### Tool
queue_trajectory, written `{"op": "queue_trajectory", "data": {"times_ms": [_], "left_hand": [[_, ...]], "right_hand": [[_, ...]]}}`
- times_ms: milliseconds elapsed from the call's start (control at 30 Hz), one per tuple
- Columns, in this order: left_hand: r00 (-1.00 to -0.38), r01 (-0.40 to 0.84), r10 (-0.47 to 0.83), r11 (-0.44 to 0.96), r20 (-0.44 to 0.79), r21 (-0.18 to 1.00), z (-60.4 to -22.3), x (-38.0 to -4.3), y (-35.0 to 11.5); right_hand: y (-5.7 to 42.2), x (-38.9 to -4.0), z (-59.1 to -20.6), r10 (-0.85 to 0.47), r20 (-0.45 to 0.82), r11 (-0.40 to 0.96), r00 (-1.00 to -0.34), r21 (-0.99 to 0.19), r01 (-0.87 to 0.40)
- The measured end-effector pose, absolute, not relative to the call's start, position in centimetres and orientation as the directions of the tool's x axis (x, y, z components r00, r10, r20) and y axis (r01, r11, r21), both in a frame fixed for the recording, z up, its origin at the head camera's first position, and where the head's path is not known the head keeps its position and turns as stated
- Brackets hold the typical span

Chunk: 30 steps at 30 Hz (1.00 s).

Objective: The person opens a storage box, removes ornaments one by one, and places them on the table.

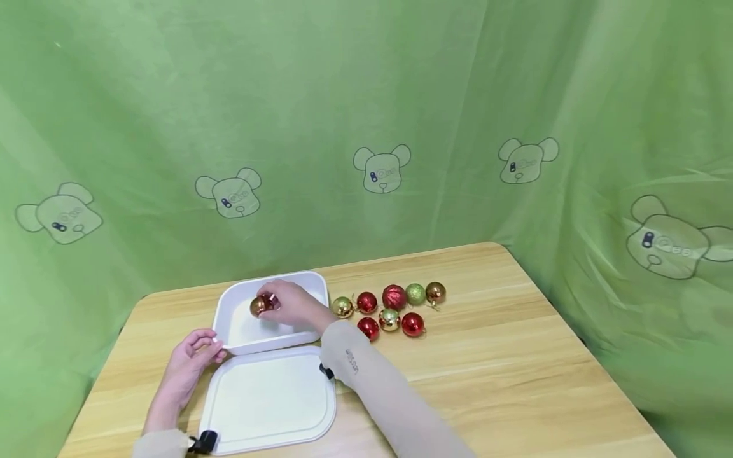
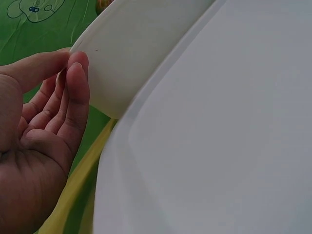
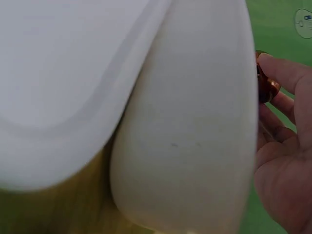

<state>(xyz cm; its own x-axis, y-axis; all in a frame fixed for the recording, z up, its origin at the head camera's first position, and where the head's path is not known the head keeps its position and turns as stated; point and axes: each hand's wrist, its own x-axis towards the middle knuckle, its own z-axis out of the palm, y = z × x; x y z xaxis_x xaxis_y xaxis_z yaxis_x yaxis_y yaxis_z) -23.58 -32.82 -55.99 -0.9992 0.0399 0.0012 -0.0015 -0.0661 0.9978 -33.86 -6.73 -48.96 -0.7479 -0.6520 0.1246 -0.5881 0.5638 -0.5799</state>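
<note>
My right hand (image 1: 291, 304) holds a shiny bronze bauble (image 1: 260, 306) between thumb and fingers, inside the outline of a white plastic box (image 1: 275, 347). In the right wrist view the box wall (image 3: 190, 117) hides part of that bauble (image 3: 267, 87). At the near left corner of the box, my left hand (image 1: 191, 357) pinches the rim between thumb and fingertips. The left wrist view shows this grip, with the hand (image 2: 44, 107) at the edge of the box wall (image 2: 126, 58). A flat white lid (image 1: 269, 397) lies just in front of the box.
Right of the box lie several Christmas baubles: a gold one (image 1: 342, 308), red ones (image 1: 413, 324), a glittery green one (image 1: 415, 293) and another bronze one (image 1: 436, 292). They rest on a wood-grain table (image 1: 504, 369). A green curtain (image 1: 321, 95) hangs behind it.
</note>
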Motion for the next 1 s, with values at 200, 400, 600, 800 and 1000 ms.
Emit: {"op": "queue_trajectory", "data": {"times_ms": [200, 400, 600, 800, 1000], "left_hand": [[-0.999, 0.004, 0.043, -0.053, 0.006, 0.999, -55.7, -23.5, -32.8], [-1.0, -0.015, 0.026, -0.035, -0.014, 0.999, -55.6, -23.2, -32.7], [-1.0, -0.014, 0.022, -0.032, -0.014, 0.999, -55.6, -23.1, -32.6], [-0.999, -0.014, 0.033, -0.036, -0.013, 0.999, -55.4, -23.1, -32.6], [-0.999, -0.017, 0.036, -0.038, -0.016, 0.999, -55.5, -23.0, -32.6]], "right_hand": [[-4.4, -33.1, -46.9, -0.668, 0.15, 0.527, -0.729, -0.596, -0.606], [-1.2, -32.2, -45.5, -0.678, 0.189, 0.493, -0.711, -0.6, -0.63], [3.2, -30.8, -44.4, -0.668, 0.185, 0.487, -0.721, -0.624, -0.611], [8.3, -30.0, -44.3, -0.615, 0.166, 0.515, -0.771, -0.656, -0.552], [12.9, -29.4, -44.9, -0.547, 0.158, 0.598, -0.822, -0.613, -0.516]]}}
